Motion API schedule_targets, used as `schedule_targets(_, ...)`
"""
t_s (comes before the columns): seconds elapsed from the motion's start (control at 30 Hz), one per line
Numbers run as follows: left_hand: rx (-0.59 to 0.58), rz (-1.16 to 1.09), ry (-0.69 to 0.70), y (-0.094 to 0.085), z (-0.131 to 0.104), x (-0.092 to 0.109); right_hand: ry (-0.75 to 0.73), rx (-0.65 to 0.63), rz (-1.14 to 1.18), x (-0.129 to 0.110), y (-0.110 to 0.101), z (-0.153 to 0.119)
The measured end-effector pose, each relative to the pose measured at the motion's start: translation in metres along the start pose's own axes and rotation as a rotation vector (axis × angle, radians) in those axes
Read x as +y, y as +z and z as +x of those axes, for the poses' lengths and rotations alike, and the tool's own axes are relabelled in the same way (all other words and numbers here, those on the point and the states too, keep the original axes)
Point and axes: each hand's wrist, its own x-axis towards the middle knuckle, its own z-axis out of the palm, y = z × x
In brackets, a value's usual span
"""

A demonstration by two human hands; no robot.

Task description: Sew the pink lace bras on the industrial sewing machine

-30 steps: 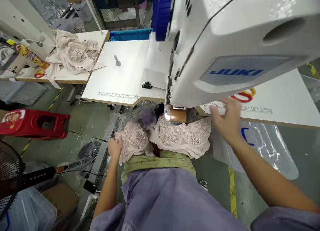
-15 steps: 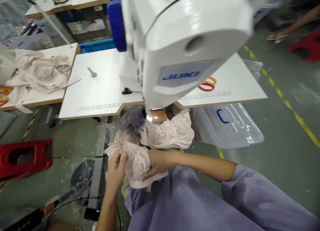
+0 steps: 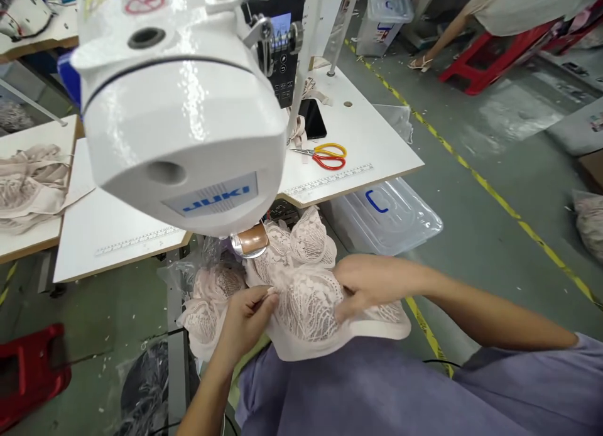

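Observation:
A pale pink lace bra (image 3: 308, 304) is stretched between my hands, above my lap. My left hand (image 3: 252, 316) pinches its left edge between thumb and fingers. My right hand (image 3: 362, 285) grips the bra around the cup on the right, with the thumb on the lace. Behind it, more lace bras (image 3: 311, 235) lie beneath the sewing machine head (image 3: 188, 128). Another lace bra (image 3: 205, 316) hangs to the left of my left hand, beside clear plastic.
The white machine table (image 3: 377, 141) holds red-and-yellow scissors (image 3: 330, 156) and a black phone (image 3: 313, 119). A lidded plastic bin (image 3: 386, 216) sits below its right side. Red stools (image 3: 32, 373) stand on the floor; a seated person (image 3: 532, 9) is at the upper right.
The view has swung right. My hands have moved right and carry the bra away from the lace piece now at left. The scissors, phone and control panel show more fully.

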Motion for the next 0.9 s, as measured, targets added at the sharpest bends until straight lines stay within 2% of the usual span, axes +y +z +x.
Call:
schedule_targets(0.07, -0.003, 0.11, 0.062, 0.007, 0.006, 0.017, 0.012, 0.277, -0.094, 0.004, -0.003, 0.008)
schedule_targets(0.1, -0.011, 0.144, 0.084, 0.011, 0.009, 0.023, -0.031, 0.391, -0.098, 0.004, -0.004, 0.014)
schedule_targets(0.13, -0.02, 0.168, 0.099, 0.014, 0.011, 0.029, -0.1, 0.438, -0.081, 0.003, -0.003, 0.022)
schedule_targets(0.17, -0.025, 0.189, 0.111, 0.016, 0.013, 0.033, -0.184, 0.419, -0.051, 0.002, -0.002, 0.03)
schedule_targets(0.23, -0.018, 0.234, 0.139, 0.017, 0.016, 0.04, -0.327, 0.28, 0.016, -0.001, -0.001, 0.045)
schedule_targets(0.3, 0.022, 0.263, 0.184, 0.011, 0.017, 0.046, -0.367, 0.176, 0.085, -0.003, 0.0, 0.056)
schedule_targets(0.33, 0.047, 0.268, 0.206, 0.007, 0.018, 0.05, -0.351, 0.175, 0.123, -0.004, -0.001, 0.059)
schedule_targets(0.43, 0.106, 0.262, 0.193, -0.008, 0.02, 0.06, -0.274, 0.307, 0.215, -0.008, -0.004, 0.063)
schedule_targets(0.53, 0.132, 0.219, 0.071, -0.019, 0.023, 0.069, -0.253, 0.427, 0.246, -0.014, -0.009, 0.062)
schedule_targets(0.63, 0.142, 0.194, 0.015, -0.025, 0.026, 0.072, -0.269, 0.465, 0.247, -0.019, -0.013, 0.063)
schedule_targets(0.8, 0.175, 0.21, 0.059, -0.029, 0.029, 0.072, -0.404, 0.515, 0.261, -0.021, -0.018, 0.07)
schedule_targets(0.9, 0.196, 0.264, 0.049, -0.036, 0.033, 0.076, -0.393, 0.547, 0.273, -0.022, -0.022, 0.073)
